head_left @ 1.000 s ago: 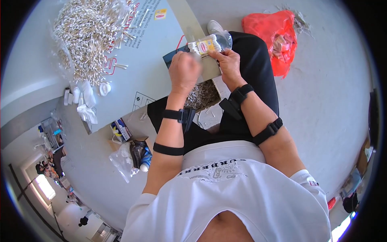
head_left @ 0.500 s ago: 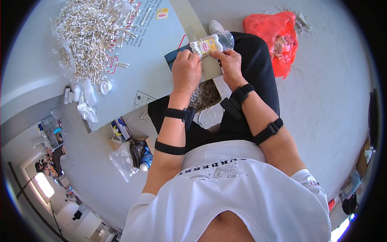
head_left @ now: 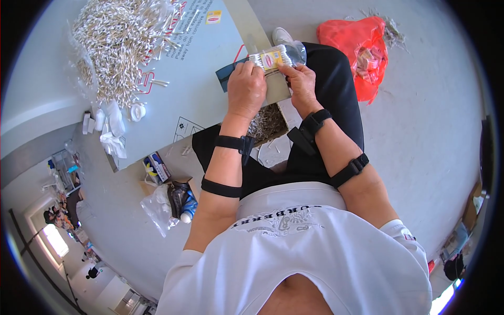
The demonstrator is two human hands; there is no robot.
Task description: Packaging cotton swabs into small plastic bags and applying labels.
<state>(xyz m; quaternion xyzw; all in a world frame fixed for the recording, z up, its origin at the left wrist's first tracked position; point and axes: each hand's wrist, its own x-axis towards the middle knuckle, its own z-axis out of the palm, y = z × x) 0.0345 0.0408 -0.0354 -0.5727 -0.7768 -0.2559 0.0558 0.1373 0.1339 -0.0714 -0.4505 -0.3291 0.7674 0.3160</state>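
Note:
A clear bag of cotton swabs (head_left: 271,59) with a yellow label lies over the table's near right corner. My left hand (head_left: 247,89) is closed on the bag's left end, its fingertips partly hidden behind the knuckles. At the lower right of the bag, my right hand (head_left: 300,84) pinches it with the thumb on the label side. The bag's loose clear end (head_left: 297,53) sticks out to the right over my knee. A dark strip (head_left: 226,76) on the table reaches out from beside my left hand.
A big heap of loose cotton swabs (head_left: 115,47) covers the table's (head_left: 205,79) far left. White rolls (head_left: 137,112) sit by the left edge. Below the table is a box of swabs (head_left: 270,122). A red bag (head_left: 349,39) stands on the floor at right.
Both hands keep their hold on the bag. My left hand has shifted very slightly to the right, and the bag appears nearly unmoved.

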